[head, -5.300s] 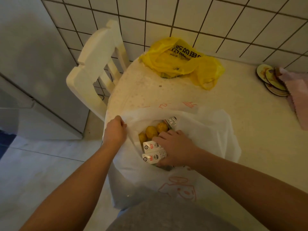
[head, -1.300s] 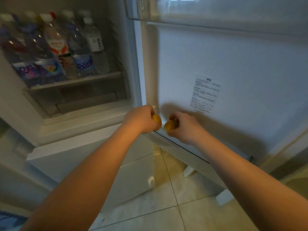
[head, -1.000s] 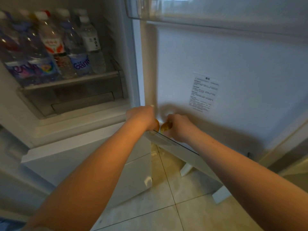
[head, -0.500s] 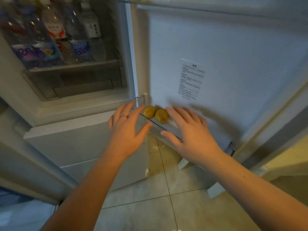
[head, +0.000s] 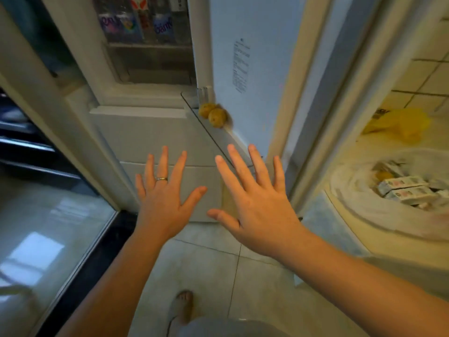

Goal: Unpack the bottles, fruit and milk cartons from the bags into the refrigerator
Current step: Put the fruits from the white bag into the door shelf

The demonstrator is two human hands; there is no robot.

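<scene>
Two yellow-brown fruit point(head: 212, 115) lie side by side in the clear bottom door shelf point(head: 213, 139) of the open refrigerator. My left hand point(head: 162, 193) and my right hand point(head: 255, 200) hover below that shelf, fingers spread, holding nothing. Several bottles point(head: 145, 23) stand on an inner shelf at the top. At the right, the white bag point(head: 379, 215) on the table holds milk cartons point(head: 403, 190) and another yellow fruit point(head: 384, 175).
A yellow plastic bag point(head: 401, 124) lies further back on the table by the tiled wall. The open refrigerator door point(head: 243, 57) stands between the fridge body and the table. My foot point(head: 182, 305) is on the tiled floor below.
Both hands have let go of the fruit, which now lie in the door shelf, and drawn back toward me with fingers spread. The view has swung right, showing the table and bags.
</scene>
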